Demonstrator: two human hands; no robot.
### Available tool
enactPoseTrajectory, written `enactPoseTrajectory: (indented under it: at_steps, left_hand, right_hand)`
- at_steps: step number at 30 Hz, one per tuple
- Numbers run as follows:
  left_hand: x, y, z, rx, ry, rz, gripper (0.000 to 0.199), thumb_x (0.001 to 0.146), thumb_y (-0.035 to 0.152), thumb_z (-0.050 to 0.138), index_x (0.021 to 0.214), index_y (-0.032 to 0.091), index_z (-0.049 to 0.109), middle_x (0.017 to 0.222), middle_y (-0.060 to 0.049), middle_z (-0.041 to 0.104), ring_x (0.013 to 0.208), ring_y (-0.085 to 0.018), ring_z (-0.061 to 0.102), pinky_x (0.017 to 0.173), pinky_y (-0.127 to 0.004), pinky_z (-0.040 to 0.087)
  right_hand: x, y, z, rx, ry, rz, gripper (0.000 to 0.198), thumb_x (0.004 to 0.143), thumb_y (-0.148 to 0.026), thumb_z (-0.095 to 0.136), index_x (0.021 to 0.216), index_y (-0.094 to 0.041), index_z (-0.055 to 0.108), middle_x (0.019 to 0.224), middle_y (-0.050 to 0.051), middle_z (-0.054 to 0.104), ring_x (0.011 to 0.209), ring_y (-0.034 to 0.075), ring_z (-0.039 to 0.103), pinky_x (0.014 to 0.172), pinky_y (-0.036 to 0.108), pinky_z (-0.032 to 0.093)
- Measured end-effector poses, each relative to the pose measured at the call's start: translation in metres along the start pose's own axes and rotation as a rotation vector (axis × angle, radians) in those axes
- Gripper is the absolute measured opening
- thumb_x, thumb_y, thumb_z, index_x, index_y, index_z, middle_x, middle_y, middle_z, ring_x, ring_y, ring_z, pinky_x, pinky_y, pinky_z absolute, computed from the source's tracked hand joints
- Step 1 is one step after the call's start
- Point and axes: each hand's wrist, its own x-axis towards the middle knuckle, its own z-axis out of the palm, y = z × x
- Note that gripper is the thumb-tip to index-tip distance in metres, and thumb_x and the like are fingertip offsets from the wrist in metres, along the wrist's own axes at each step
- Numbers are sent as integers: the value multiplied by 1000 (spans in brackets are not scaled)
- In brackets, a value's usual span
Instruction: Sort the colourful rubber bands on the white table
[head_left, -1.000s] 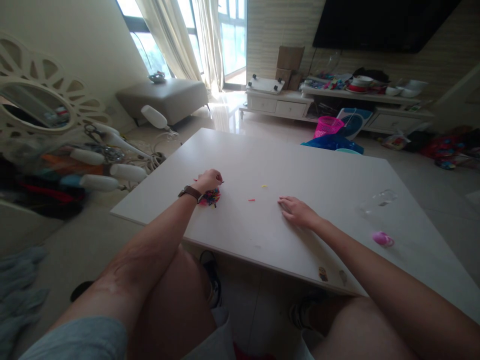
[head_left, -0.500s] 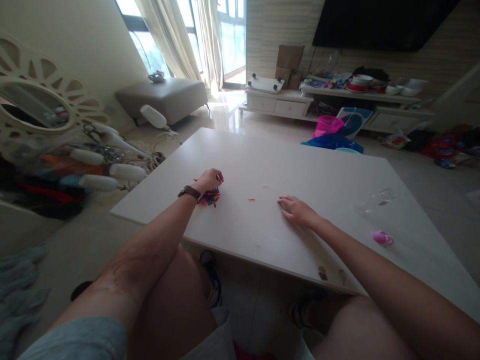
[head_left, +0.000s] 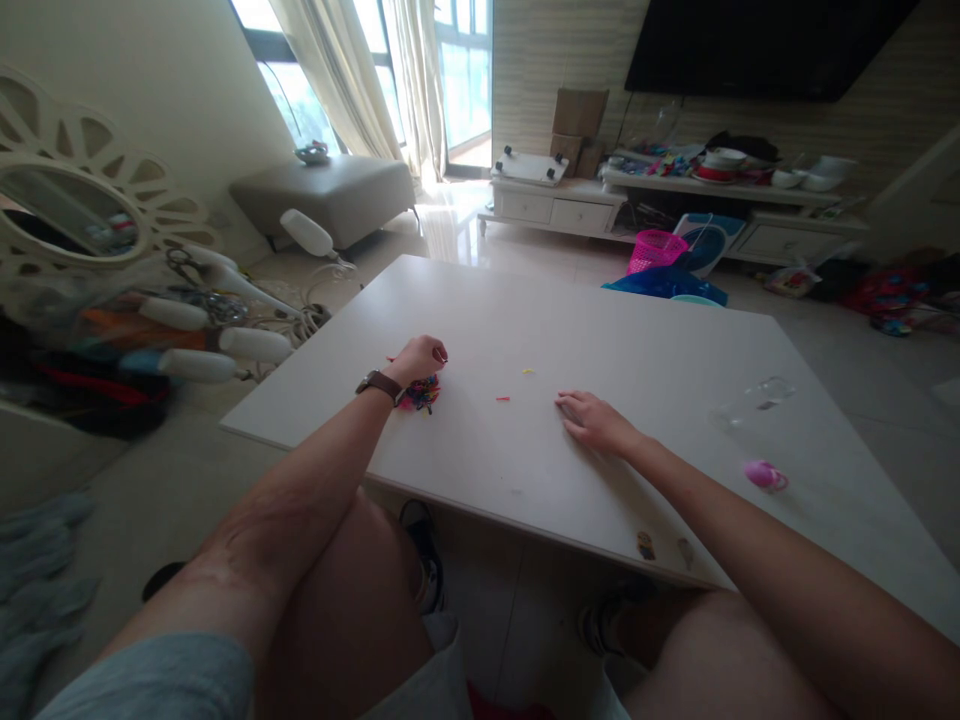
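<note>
At the far left of the frame a round mirror (head_left: 66, 208) in a white cut-out frame leans over a clutter of white-handled tools (head_left: 225, 340) on the floor. Just left of centre, the left hand (head_left: 421, 358), a watch (head_left: 379, 384) on its wrist, is curled into a loose fist over a small heap of coloured bits (head_left: 421, 394) on the white table (head_left: 660, 350); the fingers are closed, but whether they pinch any bit cannot be told. A red bit (head_left: 502, 399) and a yellow bit (head_left: 528, 371) lie loose on the table between the hands. Right of centre, the right hand (head_left: 596, 422) lies flat and open, palm down on the table, holding nothing. Farther right sit a clear plastic piece (head_left: 754, 400) and, nearer the edge, a pink object (head_left: 765, 475). In the upper right, a pink basket (head_left: 654, 250) stands on the floor before a low white cabinet (head_left: 555, 208).
</note>
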Motion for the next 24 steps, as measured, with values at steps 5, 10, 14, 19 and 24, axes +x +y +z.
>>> enactPoseTrajectory:
  at_steps: [5,10,14,19,24]
  left_hand:
    - [1,-1,0,-16,11,12,30,72,8,63,97,13,79,95,-8,79,86,-18,72,74,-22,54]
    - [0,1,0,-38,7,-15,32,70,7,65,97,13,80,94,-8,79,83,-18,71,73,-22,54]
    - [-1,4,0,-30,9,-43,33,69,8,67,97,15,82,97,-7,79,86,-19,71,77,-23,54]
    - [-1,5,0,-40,7,-41,30,69,9,68,94,16,82,97,-8,79,88,-20,71,79,-23,55]
    - [-2,4,0,-27,-4,-23,26,71,10,68,93,16,81,96,-7,79,86,-18,70,78,-23,54]
  right_hand:
    - [0,0,0,-4,-2,3,46,92,-23,57,137,-19,61,154,13,54,143,29,49,121,47,39]
    - [0,-1,0,11,4,5,45,92,-22,58,137,-20,62,153,13,54,142,29,50,121,48,39]
    - [0,-2,-1,4,-5,13,45,92,-23,58,137,-19,62,154,13,53,142,30,49,121,49,39]
    - [0,-2,-1,1,-5,14,45,92,-23,58,137,-19,62,154,13,53,143,29,49,121,48,39]
    - [0,-2,-1,19,2,13,45,91,-22,59,136,-20,62,153,13,55,142,30,50,121,49,40]
